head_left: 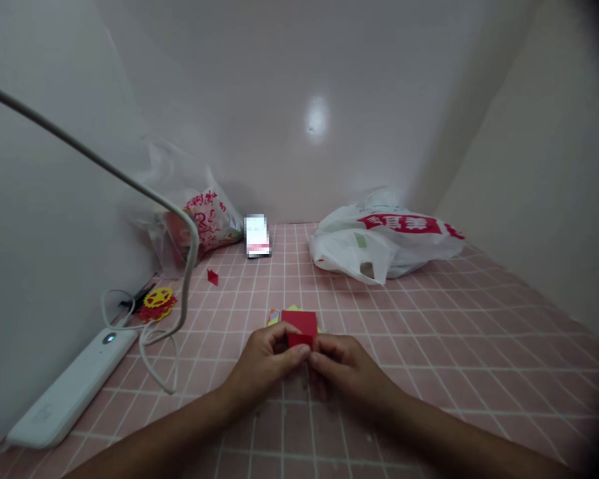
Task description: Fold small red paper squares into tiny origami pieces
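The pink checked worktop (459, 372) carried everything, and the white bag (347, 249) lay well beyond the hands, so it did not crowd them. The left hand (267, 356) and right hand (349, 366) met near the middle, thumbs close together. A flat red sheet (299, 322) showed just past them, over yellow pieces (294, 308). Nearer, between the hands, was the red paper (300, 340); I could not tell whether it joined that sheet. The left fingers pinched it, and the right fingers gripped its right-hand end. Doing this well, I judged, called for light, equal pressure from both thumbs, squared edges before any firm pressing, and fingertips clear of the crease line.
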A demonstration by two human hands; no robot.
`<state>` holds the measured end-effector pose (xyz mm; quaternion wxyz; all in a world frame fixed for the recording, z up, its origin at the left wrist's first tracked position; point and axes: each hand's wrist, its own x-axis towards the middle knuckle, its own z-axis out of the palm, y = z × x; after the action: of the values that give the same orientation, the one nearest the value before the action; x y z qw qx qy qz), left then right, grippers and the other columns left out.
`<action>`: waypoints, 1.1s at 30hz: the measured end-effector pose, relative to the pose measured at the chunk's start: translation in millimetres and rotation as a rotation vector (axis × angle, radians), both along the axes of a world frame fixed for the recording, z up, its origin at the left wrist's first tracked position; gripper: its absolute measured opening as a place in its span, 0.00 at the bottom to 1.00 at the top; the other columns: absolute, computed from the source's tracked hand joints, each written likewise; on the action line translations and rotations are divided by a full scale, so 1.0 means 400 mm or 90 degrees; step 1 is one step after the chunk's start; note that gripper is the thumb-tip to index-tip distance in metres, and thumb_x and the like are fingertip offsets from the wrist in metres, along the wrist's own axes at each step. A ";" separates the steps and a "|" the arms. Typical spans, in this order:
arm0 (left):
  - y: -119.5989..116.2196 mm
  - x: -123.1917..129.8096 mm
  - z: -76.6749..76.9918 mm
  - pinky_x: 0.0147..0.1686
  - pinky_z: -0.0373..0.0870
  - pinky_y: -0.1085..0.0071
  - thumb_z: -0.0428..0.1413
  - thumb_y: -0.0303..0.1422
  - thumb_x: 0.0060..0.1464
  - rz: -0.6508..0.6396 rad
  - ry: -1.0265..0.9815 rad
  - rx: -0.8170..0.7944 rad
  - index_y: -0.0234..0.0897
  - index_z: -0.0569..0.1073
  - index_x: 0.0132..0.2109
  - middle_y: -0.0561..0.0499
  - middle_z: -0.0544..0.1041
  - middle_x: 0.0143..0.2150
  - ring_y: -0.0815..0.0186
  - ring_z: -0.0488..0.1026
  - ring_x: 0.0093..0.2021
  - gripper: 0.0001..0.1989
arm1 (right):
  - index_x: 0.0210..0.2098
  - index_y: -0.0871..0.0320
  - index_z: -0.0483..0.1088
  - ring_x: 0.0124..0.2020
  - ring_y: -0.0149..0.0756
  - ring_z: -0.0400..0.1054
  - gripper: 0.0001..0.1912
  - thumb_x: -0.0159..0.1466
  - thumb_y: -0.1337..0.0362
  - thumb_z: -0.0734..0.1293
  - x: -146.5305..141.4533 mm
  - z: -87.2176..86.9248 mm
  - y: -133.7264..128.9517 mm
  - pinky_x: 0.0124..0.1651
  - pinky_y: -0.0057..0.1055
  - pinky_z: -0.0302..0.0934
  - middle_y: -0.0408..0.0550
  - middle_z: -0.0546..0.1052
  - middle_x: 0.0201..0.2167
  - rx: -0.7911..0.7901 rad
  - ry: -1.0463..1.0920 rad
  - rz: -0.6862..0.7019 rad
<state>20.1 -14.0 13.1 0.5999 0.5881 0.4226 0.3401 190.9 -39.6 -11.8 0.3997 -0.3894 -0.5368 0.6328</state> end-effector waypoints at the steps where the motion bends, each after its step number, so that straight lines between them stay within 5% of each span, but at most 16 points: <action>1: 0.002 0.001 0.001 0.26 0.62 0.74 0.61 0.39 0.48 0.002 -0.007 -0.013 0.36 0.68 0.28 0.55 0.71 0.23 0.71 0.66 0.23 0.13 | 0.24 0.59 0.65 0.17 0.27 0.60 0.16 0.64 0.56 0.65 -0.001 -0.002 0.000 0.22 0.25 0.52 0.40 0.67 0.16 0.002 -0.003 0.010; 8: -0.004 -0.001 0.005 0.27 0.66 0.72 0.56 0.42 0.54 0.027 0.006 -0.012 0.34 0.70 0.29 0.53 0.73 0.22 0.69 0.69 0.23 0.15 | 0.28 0.59 0.67 0.18 0.28 0.60 0.14 0.66 0.57 0.63 -0.003 0.000 0.004 0.23 0.26 0.53 0.40 0.68 0.18 0.038 -0.030 -0.050; 14: -0.005 -0.004 -0.003 0.23 0.59 0.75 0.55 0.42 0.57 0.044 0.040 0.018 0.35 0.68 0.27 0.57 0.67 0.19 0.72 0.63 0.20 0.16 | 0.24 0.57 0.62 0.19 0.28 0.60 0.17 0.66 0.56 0.62 0.004 0.018 0.007 0.23 0.26 0.53 0.40 0.65 0.18 0.082 -0.065 -0.042; 23: 0.007 -0.010 -0.004 0.27 0.63 0.73 0.54 0.41 0.58 0.036 0.004 0.020 0.33 0.71 0.29 0.54 0.71 0.22 0.70 0.67 0.23 0.15 | 0.29 0.58 0.66 0.20 0.30 0.62 0.14 0.68 0.57 0.61 0.008 0.009 0.011 0.26 0.28 0.55 0.41 0.68 0.19 0.061 -0.052 -0.020; 27: 0.008 -0.006 0.000 0.29 0.65 0.73 0.56 0.38 0.55 0.054 -0.007 0.010 0.33 0.73 0.36 0.53 0.73 0.25 0.69 0.70 0.25 0.11 | 0.33 0.58 0.66 0.25 0.29 0.63 0.09 0.67 0.59 0.64 0.014 0.004 0.020 0.29 0.28 0.57 0.41 0.69 0.26 0.106 -0.026 -0.107; 33: 0.010 0.000 0.002 0.28 0.61 0.73 0.59 0.36 0.49 0.039 0.019 -0.001 0.34 0.69 0.29 0.54 0.71 0.24 0.70 0.66 0.25 0.10 | 0.37 0.56 0.66 0.33 0.31 0.65 0.03 0.65 0.65 0.66 0.010 -0.006 0.021 0.36 0.28 0.59 0.41 0.71 0.31 0.154 0.016 -0.112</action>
<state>19.9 -9.9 13.9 0.5829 0.5795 0.4499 0.3492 194.8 -31.1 -14.1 0.5042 -0.3757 -0.5678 0.5312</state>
